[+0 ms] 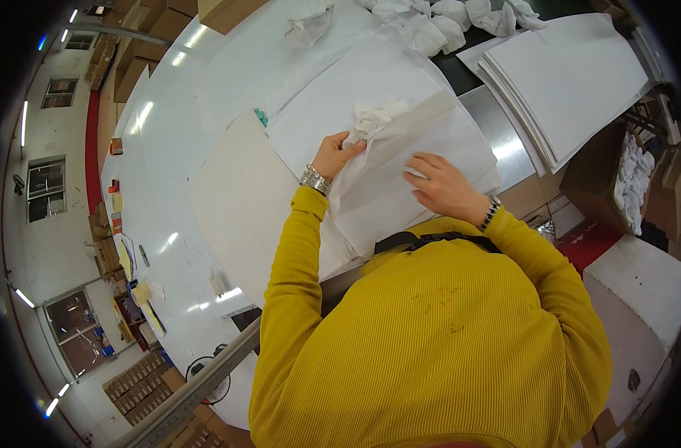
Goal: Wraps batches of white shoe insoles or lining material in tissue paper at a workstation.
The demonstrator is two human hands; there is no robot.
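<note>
Apparent wrapping step: left hand [336, 157] pinches crumpled white thin-paper bundle [372, 119], right hand [448, 187] hovers loose-fingered over flat white paper sheets [381, 201]; next fold likely needs both

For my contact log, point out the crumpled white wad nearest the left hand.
The crumpled wad touching the left hand, over the flat sheets; other wads lie well away.

The left hand [339, 155] pinches crumpled white paper [373, 119]; the right hand [446, 188], fingers loosely spread, is over white sheets [381, 209]. A sheet stack [575, 78] lies far right.
</note>
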